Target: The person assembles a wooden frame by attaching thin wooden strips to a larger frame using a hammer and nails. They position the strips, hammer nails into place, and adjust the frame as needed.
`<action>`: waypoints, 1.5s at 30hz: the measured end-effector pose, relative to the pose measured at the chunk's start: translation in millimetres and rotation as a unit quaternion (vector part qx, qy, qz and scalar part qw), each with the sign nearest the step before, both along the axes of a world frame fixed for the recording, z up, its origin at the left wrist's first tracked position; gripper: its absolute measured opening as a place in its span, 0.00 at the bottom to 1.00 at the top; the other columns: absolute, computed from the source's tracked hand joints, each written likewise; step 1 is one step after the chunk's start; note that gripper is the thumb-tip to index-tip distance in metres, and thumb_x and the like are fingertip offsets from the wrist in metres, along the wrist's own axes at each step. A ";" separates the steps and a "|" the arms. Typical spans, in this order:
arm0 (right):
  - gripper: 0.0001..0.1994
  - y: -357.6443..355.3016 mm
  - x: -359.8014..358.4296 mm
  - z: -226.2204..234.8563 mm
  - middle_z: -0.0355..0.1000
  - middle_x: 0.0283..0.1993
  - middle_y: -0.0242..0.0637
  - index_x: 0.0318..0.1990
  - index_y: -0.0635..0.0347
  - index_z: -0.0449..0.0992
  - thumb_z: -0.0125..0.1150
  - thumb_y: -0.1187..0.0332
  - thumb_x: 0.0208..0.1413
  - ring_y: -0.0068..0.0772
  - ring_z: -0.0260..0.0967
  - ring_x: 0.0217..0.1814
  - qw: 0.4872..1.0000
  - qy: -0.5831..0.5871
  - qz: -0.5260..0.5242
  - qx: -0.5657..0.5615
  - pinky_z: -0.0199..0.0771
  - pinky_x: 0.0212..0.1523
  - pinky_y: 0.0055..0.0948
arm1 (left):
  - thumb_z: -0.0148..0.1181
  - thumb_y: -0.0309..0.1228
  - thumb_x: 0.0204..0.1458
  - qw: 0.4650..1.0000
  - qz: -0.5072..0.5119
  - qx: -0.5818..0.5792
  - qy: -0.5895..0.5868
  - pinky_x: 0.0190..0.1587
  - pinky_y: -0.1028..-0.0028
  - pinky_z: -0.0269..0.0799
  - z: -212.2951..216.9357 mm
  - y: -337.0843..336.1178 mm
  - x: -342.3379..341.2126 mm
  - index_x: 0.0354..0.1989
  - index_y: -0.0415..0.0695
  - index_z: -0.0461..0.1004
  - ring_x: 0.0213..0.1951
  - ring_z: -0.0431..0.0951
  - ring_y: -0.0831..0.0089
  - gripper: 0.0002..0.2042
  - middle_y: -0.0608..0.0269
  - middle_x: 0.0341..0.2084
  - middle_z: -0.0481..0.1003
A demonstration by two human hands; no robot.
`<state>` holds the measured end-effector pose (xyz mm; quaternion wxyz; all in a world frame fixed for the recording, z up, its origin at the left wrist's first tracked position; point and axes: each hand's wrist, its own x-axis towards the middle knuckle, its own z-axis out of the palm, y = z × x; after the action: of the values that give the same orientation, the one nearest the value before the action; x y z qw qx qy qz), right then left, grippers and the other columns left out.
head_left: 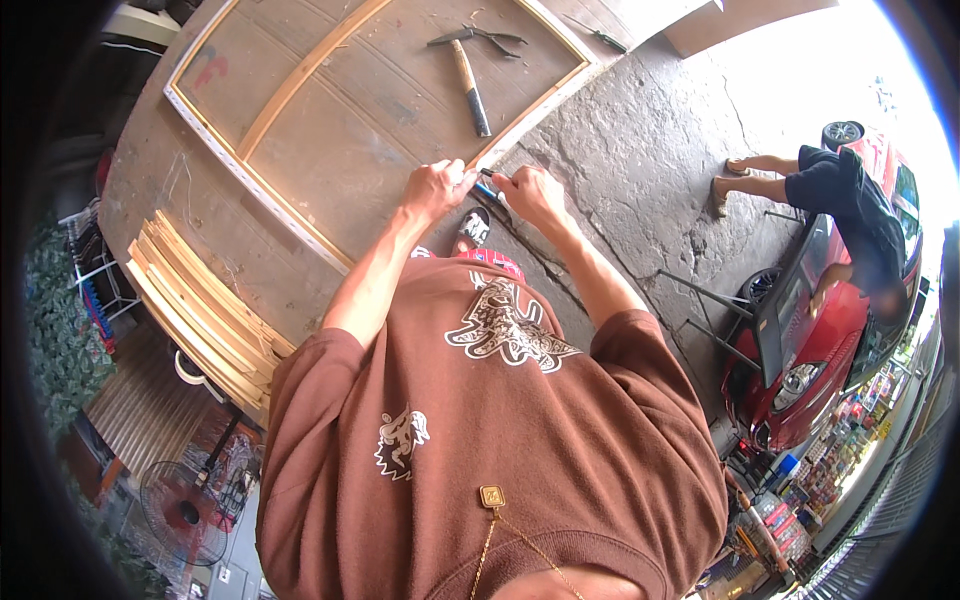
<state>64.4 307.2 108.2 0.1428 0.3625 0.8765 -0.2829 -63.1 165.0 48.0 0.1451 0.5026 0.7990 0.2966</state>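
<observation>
Work sits at the frame (262, 190), which lies on the table (140, 200), its right side running up to my hands. I judge it partway: the sides are joined and the crossbar (300, 86) spans them; the left side carries a pale strip, while the right side shows bare wood in places. Finishing that right side seems left to do. Hammer (469, 85) and pliers (497, 39) lie idle inside the frame; wood strips (200, 300) sit stacked nearby.

My left hand (437, 190) has its fingers curled in by the frame's right side; whether they grip anything, I cannot tell. My right hand (535, 195) is closed, thumb forward, on a small dark piece (487, 172); its kind is unclear.

Hidden: the frame's near side, behind forearm and shirt. Cut off: its far corner. Unclear: whether clear sheeting fills it.
</observation>
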 end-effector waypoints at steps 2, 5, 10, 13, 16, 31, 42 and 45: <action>0.26 4.8 2.0 -5.3 0.75 0.33 0.50 0.25 0.67 0.80 0.56 0.47 0.52 0.50 0.75 0.35 0.999 -0.017 -0.027 -0.035 0.73 0.38 0.42 | 0.56 0.41 0.55 1.000 0.011 0.004 0.019 0.24 0.60 0.73 -5.4 1.0 1.8 0.25 0.43 0.69 0.23 0.77 0.53 0.15 0.54 0.21 0.75; 0.26 8.6 13.4 -20.6 0.76 0.35 0.47 0.25 0.66 0.80 0.56 0.47 0.53 0.48 0.75 0.37 0.995 0.062 -0.057 -0.049 0.73 0.40 0.41 | 0.54 0.38 0.57 0.998 0.023 0.038 0.046 0.21 0.62 0.74 -10.2 -2.0 5.0 0.25 0.45 0.70 0.21 0.77 0.55 0.12 0.56 0.20 0.75; 0.24 11.2 23.9 -26.0 0.75 0.35 0.44 0.25 0.65 0.79 0.55 0.48 0.55 0.48 0.73 0.37 0.994 0.095 -0.026 -0.045 0.71 0.39 0.41 | 0.55 0.35 0.56 0.991 0.068 0.099 0.062 0.19 0.63 0.73 -12.7 -2.6 13.0 0.25 0.45 0.69 0.19 0.76 0.56 0.10 0.58 0.20 0.73; 0.23 7.3 25.2 -20.7 0.75 0.36 0.44 0.25 0.64 0.80 0.56 0.50 0.54 0.47 0.73 0.38 0.993 0.112 -0.003 -0.041 0.72 0.41 0.40 | 0.55 0.34 0.55 0.990 0.078 0.094 0.067 0.19 0.63 0.73 -15.1 -1.6 14.4 0.25 0.45 0.68 0.19 0.76 0.56 0.09 0.58 0.19 0.73; 0.21 -0.9 22.7 -22.8 0.75 0.35 0.44 0.24 0.64 0.80 0.56 0.53 0.54 0.47 0.72 0.39 0.987 0.160 0.018 0.011 0.72 0.42 0.40 | 0.55 0.32 0.55 0.989 0.086 0.103 0.058 0.19 0.63 0.72 -14.1 -0.2 16.2 0.24 0.45 0.68 0.19 0.76 0.55 0.09 0.58 0.19 0.73; 0.19 -25.8 12.4 -16.8 0.72 0.31 0.40 0.22 0.64 0.79 0.58 0.57 0.53 0.44 0.69 0.39 0.980 0.139 0.079 0.122 0.71 0.38 0.42 | 0.55 0.30 0.54 0.986 0.059 0.152 0.037 0.18 0.63 0.69 -21.3 -8.9 12.4 0.22 0.43 0.66 0.17 0.73 0.56 0.10 0.57 0.16 0.70; 0.18 -34.3 -16.7 18.0 0.73 0.31 0.50 0.24 0.66 0.79 0.54 0.59 0.54 0.47 0.73 0.37 0.985 0.004 0.126 0.114 0.72 0.34 0.43 | 0.55 0.33 0.54 0.982 0.119 0.136 0.053 0.17 0.63 0.69 -14.6 -9.0 15.6 0.20 0.44 0.68 0.15 0.73 0.56 0.12 0.58 0.15 0.70; 0.13 -23.6 -38.7 28.1 0.74 0.27 0.51 0.24 0.66 0.79 0.55 0.64 0.50 0.49 0.75 0.30 0.978 -0.061 0.189 0.060 0.73 0.30 0.43 | 0.55 0.33 0.54 0.977 0.145 0.150 0.046 0.17 0.63 0.69 -20.1 -7.1 18.8 0.20 0.44 0.68 0.15 0.73 0.55 0.12 0.58 0.14 0.71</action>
<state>25.7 283.6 136.3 0.2253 0.2147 0.9341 -0.1751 -44.3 157.9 27.9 -0.0130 0.4108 0.8157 0.4071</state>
